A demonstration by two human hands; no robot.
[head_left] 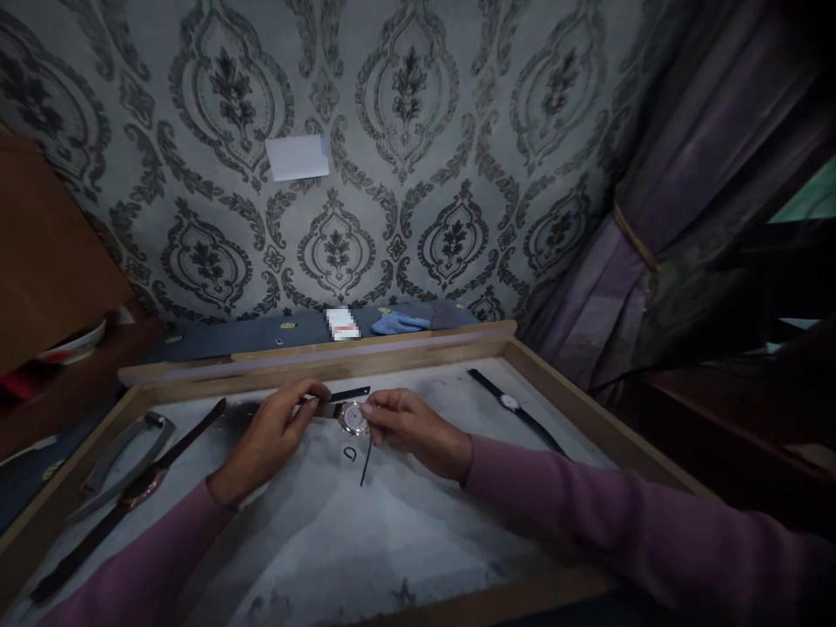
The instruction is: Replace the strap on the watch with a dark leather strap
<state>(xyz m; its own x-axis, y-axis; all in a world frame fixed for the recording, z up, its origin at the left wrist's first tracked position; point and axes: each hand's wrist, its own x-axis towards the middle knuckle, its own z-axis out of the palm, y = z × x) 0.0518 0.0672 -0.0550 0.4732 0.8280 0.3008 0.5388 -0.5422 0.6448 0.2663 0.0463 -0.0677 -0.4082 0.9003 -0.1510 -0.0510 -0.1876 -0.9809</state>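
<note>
A round watch (353, 418) with a pale dial and a shiny rim is held between my two hands over a white-lined wooden tray. My right hand (414, 431) pinches the right edge of its case with thumb and fingertips. My left hand (274, 431), its fingers curled and closed, holds the strap on the left side. Just above the dial lies a dark strap piece (351, 394), near my left fingertips. Below the watch are a small dark loop (350, 454) and a thin dark stick (366, 463), whose upper end is close to my right fingers.
On the tray's left lie a brown-strapped watch (140, 488) and a grey curved band (124, 453); a black-strapped watch (510, 402) lies on the right. The wooden rim (392, 355) surrounds them. Behind it are a blue cloth (398, 323) and a small white packet (343, 324).
</note>
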